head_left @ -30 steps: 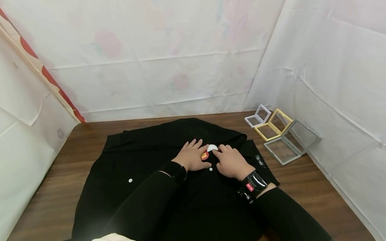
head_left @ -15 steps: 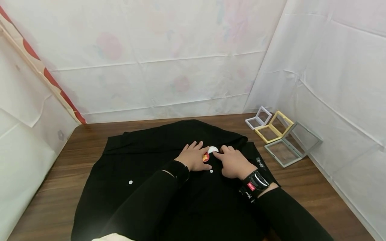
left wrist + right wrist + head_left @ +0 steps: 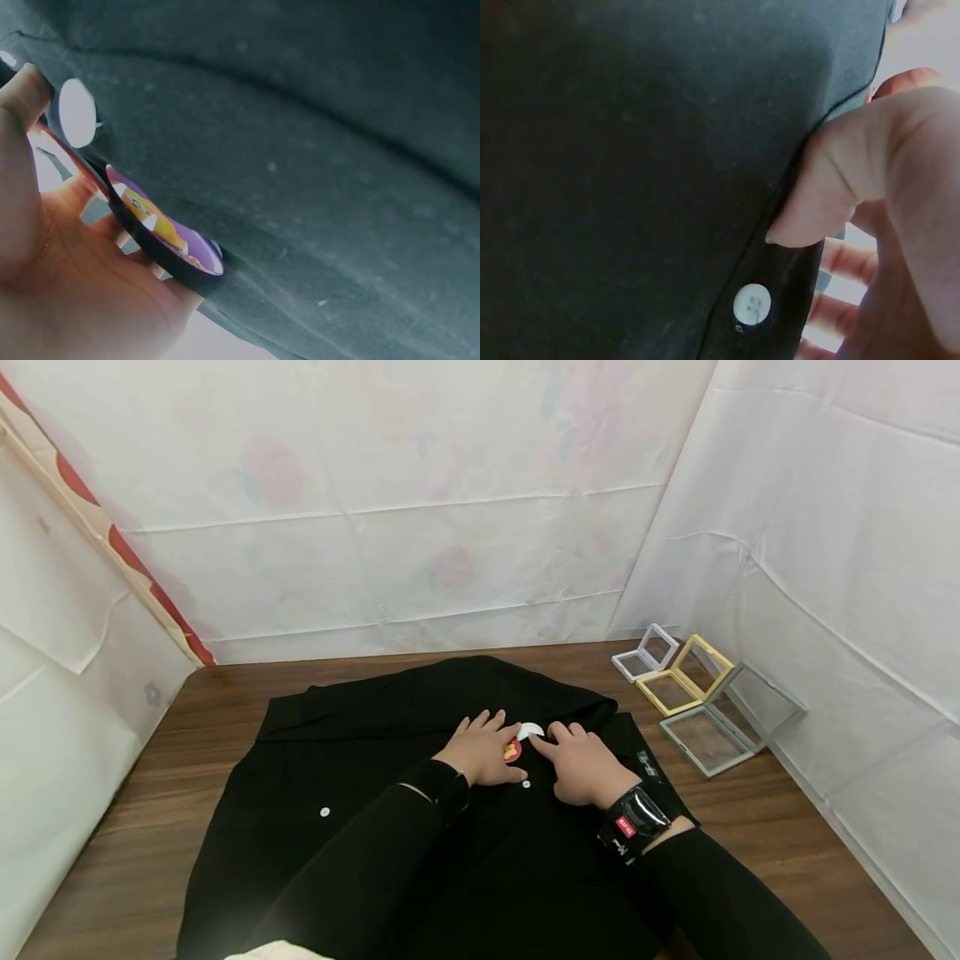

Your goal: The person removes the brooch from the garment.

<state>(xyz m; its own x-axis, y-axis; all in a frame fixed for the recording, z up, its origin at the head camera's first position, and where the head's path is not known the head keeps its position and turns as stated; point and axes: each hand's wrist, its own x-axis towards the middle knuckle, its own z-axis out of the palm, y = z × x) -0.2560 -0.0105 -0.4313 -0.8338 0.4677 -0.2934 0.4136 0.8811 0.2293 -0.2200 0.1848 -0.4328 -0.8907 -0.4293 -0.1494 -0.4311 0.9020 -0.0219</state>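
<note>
A black shirt [image 3: 420,727] lies spread over the table. My left hand [image 3: 480,752] rests on it with fingers spread. Between its thumb and index finger shows a round red badge [image 3: 512,751] with a yellow figure. Just beyond sits a white round piece [image 3: 530,730], partly covered; the extended finger of my right hand [image 3: 581,764] touches its edge. In the left wrist view a purple badge [image 3: 195,247] with a yellow figure lies against the cloth beside the palm. In the right wrist view the bent thumb presses the fabric near a white button [image 3: 751,304].
A second white button [image 3: 325,812] shows on the shirt's left part. At the back right stand three hinged clear frames: a white one [image 3: 622,669], a yellow one [image 3: 688,683] and a grey one [image 3: 708,774]. Pale cloth walls [image 3: 450,527] surround the wooden table [image 3: 135,793].
My right hand's thumb has tucked in and the hand has shifted slightly right. The left hand stays almost in place; the badges and shirt look unmoved apart from a small camera shift.
</note>
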